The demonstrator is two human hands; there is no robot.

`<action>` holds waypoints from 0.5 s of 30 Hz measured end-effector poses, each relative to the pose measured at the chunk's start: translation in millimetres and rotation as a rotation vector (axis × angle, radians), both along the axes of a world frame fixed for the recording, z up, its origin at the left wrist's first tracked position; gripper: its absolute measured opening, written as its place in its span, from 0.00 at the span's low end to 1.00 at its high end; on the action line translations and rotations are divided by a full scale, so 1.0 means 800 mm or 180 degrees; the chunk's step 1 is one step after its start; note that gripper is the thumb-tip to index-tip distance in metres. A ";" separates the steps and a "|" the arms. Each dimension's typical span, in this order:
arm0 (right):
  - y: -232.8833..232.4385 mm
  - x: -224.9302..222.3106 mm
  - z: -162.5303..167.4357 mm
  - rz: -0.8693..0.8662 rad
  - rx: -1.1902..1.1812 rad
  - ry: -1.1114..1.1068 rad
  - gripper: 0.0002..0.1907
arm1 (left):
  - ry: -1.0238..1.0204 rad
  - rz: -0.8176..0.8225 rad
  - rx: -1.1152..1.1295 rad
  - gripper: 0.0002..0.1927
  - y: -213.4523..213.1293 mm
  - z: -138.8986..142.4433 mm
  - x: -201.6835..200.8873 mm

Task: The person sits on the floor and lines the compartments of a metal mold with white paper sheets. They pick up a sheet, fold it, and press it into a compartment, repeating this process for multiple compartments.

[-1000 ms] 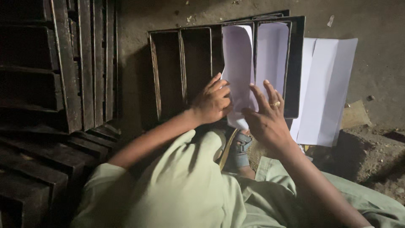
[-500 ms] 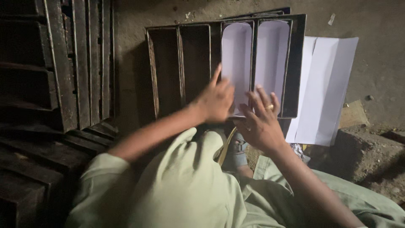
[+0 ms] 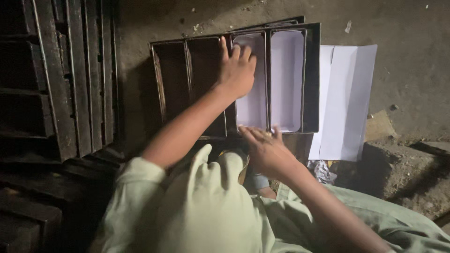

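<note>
A dark metal tray (image 3: 311, 79) with four long slots lies on the dirty floor (image 3: 403, 28), and white paper (image 3: 255, 103) lines its two right slots. The left hand (image 3: 236, 70) lies flat and open, pressing on the paper in one slot. The right hand (image 3: 267, 152) is open too, fingers spread at the tray's near edge, with more white paper sheets (image 3: 349, 100) just beside the tray

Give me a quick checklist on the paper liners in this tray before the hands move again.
1. Left hand flat on the third slot's liner: ok.
2. Right hand at the tray's near edge: ok.
3. Fourth slot's liner seated: ok.
4. Two left slots lined: not ok, bare.
5. Spare paper beside the tray: ok.
6. Third liner's corners tucked: cannot tell, hand covers them.
</note>
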State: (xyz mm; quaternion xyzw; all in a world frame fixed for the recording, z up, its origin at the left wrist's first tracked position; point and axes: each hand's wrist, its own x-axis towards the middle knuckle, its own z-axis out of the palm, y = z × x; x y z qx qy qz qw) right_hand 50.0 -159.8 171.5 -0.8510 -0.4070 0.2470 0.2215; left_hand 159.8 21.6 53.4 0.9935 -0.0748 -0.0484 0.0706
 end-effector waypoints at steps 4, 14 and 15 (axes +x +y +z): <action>-0.035 0.007 0.106 0.1277 0.1515 0.2018 0.35 | -0.0600 -0.0465 -0.0696 0.16 0.032 0.011 -0.074; -0.126 0.024 0.192 -0.0094 0.2473 0.0411 0.16 | -0.1257 0.1485 -0.2108 0.26 0.200 -0.047 -0.262; -0.131 0.034 0.159 -0.1125 0.1899 -0.0103 0.16 | -0.1114 0.1727 -0.2453 0.27 0.211 -0.062 -0.270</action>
